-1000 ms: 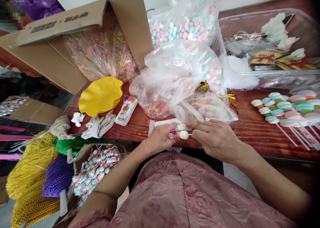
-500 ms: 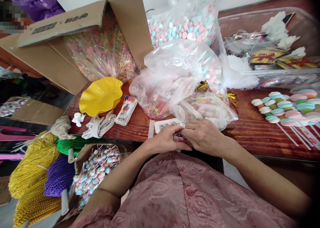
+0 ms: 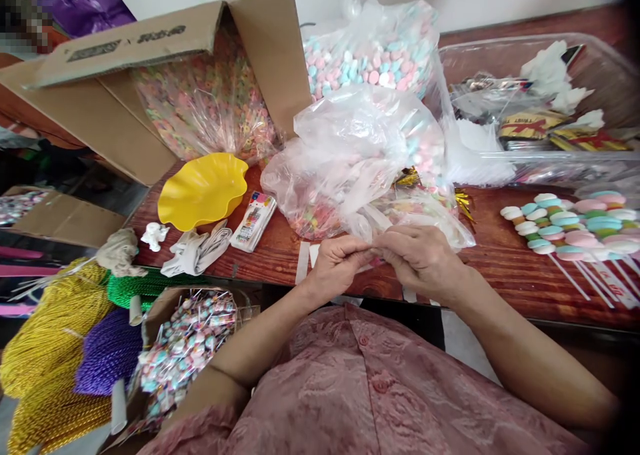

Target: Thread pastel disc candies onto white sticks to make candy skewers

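L hand (image 3: 336, 264): fingers pinched w/ R hand, item betw. them hidden.
R hand (image 3: 421, 258): same, fingers curled.
Place: both just in front of clear candy bag (image 3: 360, 155), above bench (image 3: 500, 268) edge.

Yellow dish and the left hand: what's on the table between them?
Head view: a small printed packet lies on the wooden table between the yellow dish and the left hand.

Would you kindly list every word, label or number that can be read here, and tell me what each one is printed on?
"TWIST", partly legible: on the yellow-and-black band inside the clear plastic tub.
Dark print on the cardboard box flap: too blurred to read.
Print on the small colourful packet beside the yellow dish: too small to read.
Nothing readable shows between the left hand and right hand.
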